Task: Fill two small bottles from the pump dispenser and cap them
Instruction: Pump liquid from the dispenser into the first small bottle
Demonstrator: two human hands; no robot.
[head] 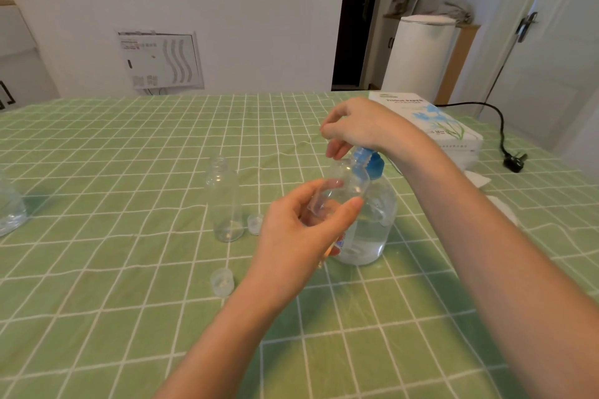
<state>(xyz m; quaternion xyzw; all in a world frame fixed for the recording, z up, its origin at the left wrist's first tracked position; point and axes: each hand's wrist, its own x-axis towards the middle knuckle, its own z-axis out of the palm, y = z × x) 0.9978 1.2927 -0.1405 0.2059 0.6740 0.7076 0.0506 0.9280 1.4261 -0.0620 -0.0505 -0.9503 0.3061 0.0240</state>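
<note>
My left hand [301, 230] grips a small clear bottle [343, 186], tilted, with its mouth up against the blue pump head [371, 160] of the clear dispenser [372, 230]. My right hand [359, 128] is over the pump head, fingers bent down onto it. A second small clear bottle [226, 201] stands upright and uncapped to the left. Two clear caps lie on the cloth: one cap [255, 223] beside that bottle, another cap [222, 282] nearer to me.
A green checked cloth [129, 269] covers the table. A tissue box [431, 126] sits at the back right, with white tissues [496, 201] under my right forearm and a black plug and cord [513, 162] beyond. Another clear container [9, 207] stands at the left edge.
</note>
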